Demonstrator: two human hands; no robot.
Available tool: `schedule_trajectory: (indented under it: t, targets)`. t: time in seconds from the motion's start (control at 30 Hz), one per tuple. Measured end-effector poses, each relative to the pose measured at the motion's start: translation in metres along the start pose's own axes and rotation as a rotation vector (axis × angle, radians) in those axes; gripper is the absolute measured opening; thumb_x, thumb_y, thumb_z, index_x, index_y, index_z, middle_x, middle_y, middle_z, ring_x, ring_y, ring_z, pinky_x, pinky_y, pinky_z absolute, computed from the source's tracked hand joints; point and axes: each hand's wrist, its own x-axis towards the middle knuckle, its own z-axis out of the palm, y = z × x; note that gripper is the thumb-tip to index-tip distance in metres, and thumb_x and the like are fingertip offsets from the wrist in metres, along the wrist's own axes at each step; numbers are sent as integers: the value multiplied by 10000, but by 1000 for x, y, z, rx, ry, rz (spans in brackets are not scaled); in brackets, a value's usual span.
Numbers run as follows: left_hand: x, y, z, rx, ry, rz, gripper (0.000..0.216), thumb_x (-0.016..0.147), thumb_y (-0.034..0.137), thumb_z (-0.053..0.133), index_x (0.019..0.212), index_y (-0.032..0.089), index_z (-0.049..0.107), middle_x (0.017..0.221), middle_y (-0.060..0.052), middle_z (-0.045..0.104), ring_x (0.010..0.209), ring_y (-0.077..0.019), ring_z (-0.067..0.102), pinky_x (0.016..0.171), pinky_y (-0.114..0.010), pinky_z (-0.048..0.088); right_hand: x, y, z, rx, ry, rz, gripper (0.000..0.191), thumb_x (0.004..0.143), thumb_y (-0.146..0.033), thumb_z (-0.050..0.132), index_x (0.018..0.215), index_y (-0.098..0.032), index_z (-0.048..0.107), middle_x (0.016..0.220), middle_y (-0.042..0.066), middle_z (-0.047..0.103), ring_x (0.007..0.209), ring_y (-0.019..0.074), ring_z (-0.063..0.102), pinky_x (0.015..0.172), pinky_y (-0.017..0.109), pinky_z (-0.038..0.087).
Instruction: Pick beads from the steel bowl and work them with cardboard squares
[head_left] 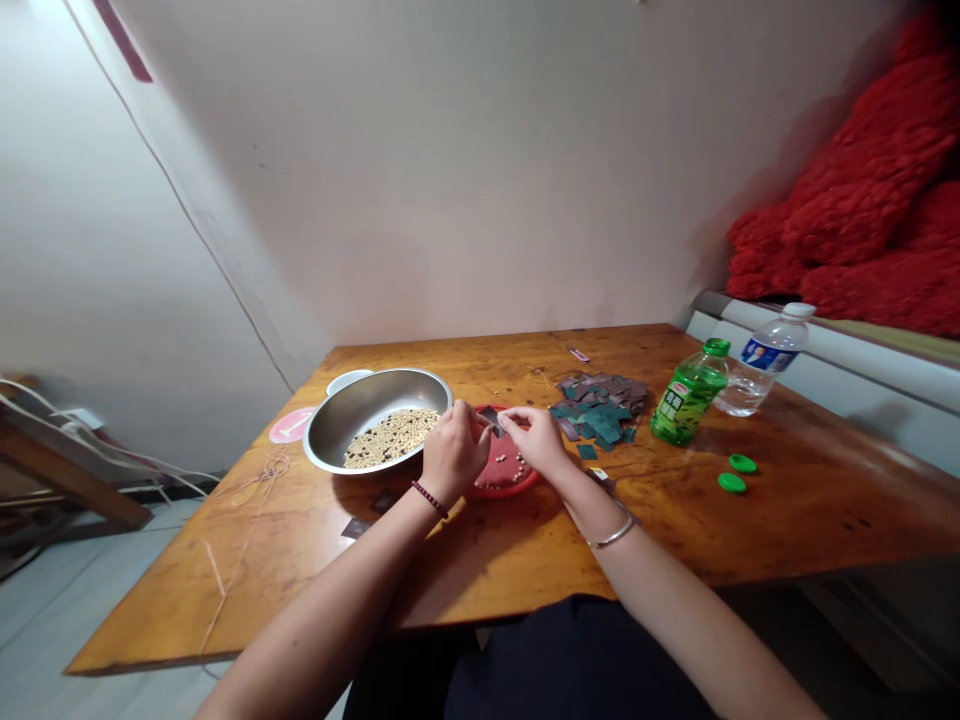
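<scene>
Both my hands meet above a shallow red basin (pixel 504 478), which holds several small pale beads or beans. My left hand (pixel 456 452) is closed, its fingertips at a thin dark square piece (pixel 491 416). From the other side, the thumb and forefinger of my right hand (pixel 535 438) pinch at the same piece. Just left of my left hand, a tilted steel bowl (pixel 330 425) contains many pale round beads or beans mixed with dark ones. To the right lies a loose pile of thin green and brown squares (pixel 600 408).
A green bottle (pixel 686 395) and a clear water bottle (pixel 761 360) stand on the wooden table (pixel 300 590) at right, near green caps (pixel 732 483). String (pixel 251 520) and a pink round tag (pixel 291 426) lie left. Red fluffy material (pixel 855 220) is heaped beyond the table.
</scene>
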Motion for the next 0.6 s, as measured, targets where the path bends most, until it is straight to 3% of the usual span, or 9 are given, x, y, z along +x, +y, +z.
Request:
schedule_trajectory:
  t: [0.6]
  targets:
    - [1,2,0,-38,-24,0,217,769,292,599,854,226,410,804,-26,650,753,-186,620,585,-271,412,1,1,0,-3,-11,12,189,788,-310,587,772,-163,704,812,86,736,757,218,692,738,312,540]
